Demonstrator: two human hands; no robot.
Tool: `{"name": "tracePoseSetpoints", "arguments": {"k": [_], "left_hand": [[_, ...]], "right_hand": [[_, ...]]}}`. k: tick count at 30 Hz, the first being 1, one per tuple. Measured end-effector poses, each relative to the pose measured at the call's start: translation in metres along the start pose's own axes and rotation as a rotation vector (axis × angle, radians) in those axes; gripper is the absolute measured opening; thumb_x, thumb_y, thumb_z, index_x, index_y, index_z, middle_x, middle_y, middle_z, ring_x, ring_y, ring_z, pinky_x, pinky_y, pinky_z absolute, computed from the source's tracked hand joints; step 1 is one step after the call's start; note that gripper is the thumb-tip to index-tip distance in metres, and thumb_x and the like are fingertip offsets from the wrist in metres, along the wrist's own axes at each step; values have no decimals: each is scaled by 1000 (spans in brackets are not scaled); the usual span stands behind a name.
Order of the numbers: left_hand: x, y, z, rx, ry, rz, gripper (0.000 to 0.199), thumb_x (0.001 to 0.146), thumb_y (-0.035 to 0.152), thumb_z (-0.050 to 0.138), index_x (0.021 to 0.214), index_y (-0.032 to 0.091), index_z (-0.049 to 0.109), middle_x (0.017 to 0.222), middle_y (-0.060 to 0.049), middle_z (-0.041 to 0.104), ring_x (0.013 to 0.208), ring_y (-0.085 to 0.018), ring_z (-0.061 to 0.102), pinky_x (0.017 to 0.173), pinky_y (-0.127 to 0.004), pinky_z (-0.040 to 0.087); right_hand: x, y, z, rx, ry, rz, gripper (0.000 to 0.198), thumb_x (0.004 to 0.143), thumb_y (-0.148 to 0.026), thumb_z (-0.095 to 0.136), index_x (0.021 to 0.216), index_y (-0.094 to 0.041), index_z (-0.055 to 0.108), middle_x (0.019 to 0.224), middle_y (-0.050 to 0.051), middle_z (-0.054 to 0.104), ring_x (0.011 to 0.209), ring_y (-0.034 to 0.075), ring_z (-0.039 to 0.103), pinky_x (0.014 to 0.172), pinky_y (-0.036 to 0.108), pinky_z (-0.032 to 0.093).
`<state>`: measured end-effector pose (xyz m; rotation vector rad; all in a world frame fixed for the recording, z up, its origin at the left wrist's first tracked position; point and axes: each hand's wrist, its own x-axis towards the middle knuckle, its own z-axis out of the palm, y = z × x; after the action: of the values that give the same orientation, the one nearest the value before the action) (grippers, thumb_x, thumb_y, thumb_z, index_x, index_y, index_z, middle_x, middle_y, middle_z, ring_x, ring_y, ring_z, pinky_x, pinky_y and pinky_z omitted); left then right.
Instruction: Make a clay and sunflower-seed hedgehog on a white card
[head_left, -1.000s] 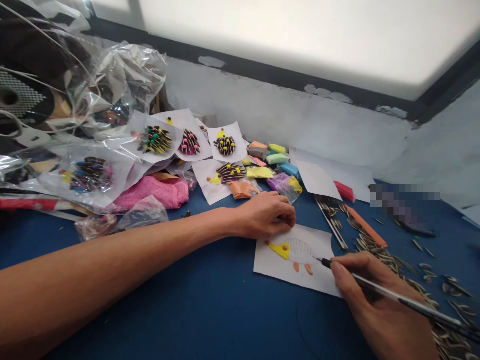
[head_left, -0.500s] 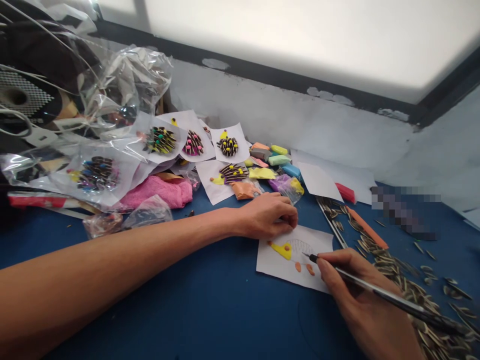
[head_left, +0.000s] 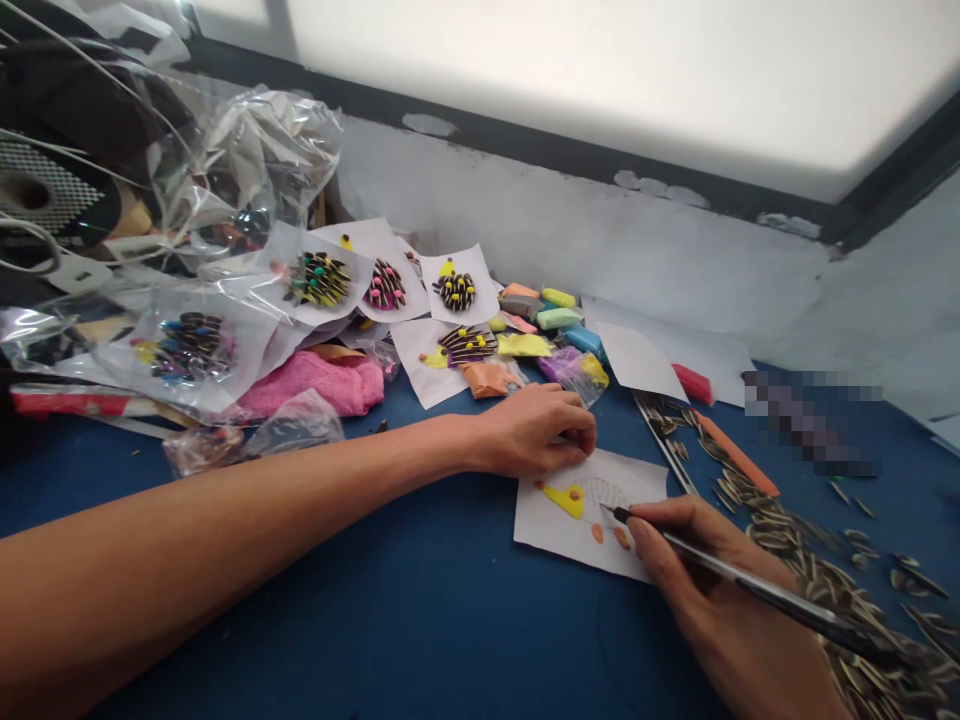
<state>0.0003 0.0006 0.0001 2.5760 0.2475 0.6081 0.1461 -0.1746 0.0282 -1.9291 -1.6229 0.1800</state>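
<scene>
A white sheet of paper (head_left: 547, 530) lies on the blue table. On it is a hedgehog with a yellow clay head (head_left: 564, 499), two small orange clay feet (head_left: 598, 533) and a body of fine pen strokes. My right hand (head_left: 720, 590) is closed around a black-gripped pen (head_left: 742, 577), its tip touching the drawn body. With fingers curled, my left hand (head_left: 536, 430) rests on the paper's upper left edge and holds it down. Its fingertips are partly hidden.
Sunflower seeds (head_left: 780, 535) lie scattered at right beside an orange clay stick (head_left: 739, 455). Behind stand coloured clay packs (head_left: 559, 318) and finished seed hedgehogs on paper (head_left: 456, 292). A pink cloth (head_left: 322, 385) and clear plastic bags (head_left: 262, 150) crowd the left.
The pen tip has shifted slightly left within the drawn body, with my right hand moving along. My left hand and the paper stay almost in place.
</scene>
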Motion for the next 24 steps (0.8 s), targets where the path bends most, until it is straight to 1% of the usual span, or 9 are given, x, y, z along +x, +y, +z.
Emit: {"name": "tracePoseSetpoints", "arguments": {"k": [3,10,13,16,18,20,22,24], "left_hand": [[0,0,0,-1,1,-1,6,85,12,63,87,16,68,90,-4,63,84,-15,56,83,-29,41],[0,0,-1,-10,-4,0,6,85,11,63,87,14,68,90,-5,64,84,-15,56,82,-29,41],[0,0,0,-12,1,-1,6,85,12,63,87,15,68,90,-4,64,84,-15,56,82,-29,41],[0,0,0,-6,-1,-7,6,85,12,63,87,15,68,90,-4,63,84,-15,56,82,-29,41],[0,0,-1,-2,-3,-8,6,86,12,63,87,15,68,89,-4,63,84,-15,56,82,-29,41],[0,0,-1,-2,-4,-7,6,86,12,63,86,15,68,89,-4,63,84,-15,56,83,-29,41],[0,0,-1,-7,-6,-7,6,85,12,63,87,15,68,90,-4,63,84,-15,56,83,-29,41],[0,0,0,-11,-2,-8,6,86,12,63,87,15,68,91,-4,63,84,-15,56,83,-28,41]], "right_hand": [[1,-1,0,4,20,-24,22,82,-43,59,71,-26,68,65,-3,72,54,15,68,45,20,51],[3,-5,-1,-13,14,-49,21,83,-41,58,70,-27,67,62,-3,71,52,15,68,43,20,50],[2,-5,-1,-11,12,-49,21,82,-41,58,69,-27,68,63,-3,72,53,15,69,42,20,49],[1,-4,-2,4,33,-64,20,82,-40,59,69,-27,68,64,-3,73,55,15,69,44,20,50],[1,-2,-2,-10,68,-69,20,81,-40,59,68,-27,67,64,-3,72,53,15,68,44,20,50],[1,0,-2,-43,82,-62,21,82,-41,59,68,-27,66,59,-4,70,47,14,64,39,21,46],[1,1,-2,-62,69,-57,21,82,-41,58,68,-27,66,56,-5,68,43,13,61,37,21,44],[2,1,-1,-57,55,-59,20,82,-40,59,69,-27,66,57,-5,69,44,13,62,38,20,45]]}}
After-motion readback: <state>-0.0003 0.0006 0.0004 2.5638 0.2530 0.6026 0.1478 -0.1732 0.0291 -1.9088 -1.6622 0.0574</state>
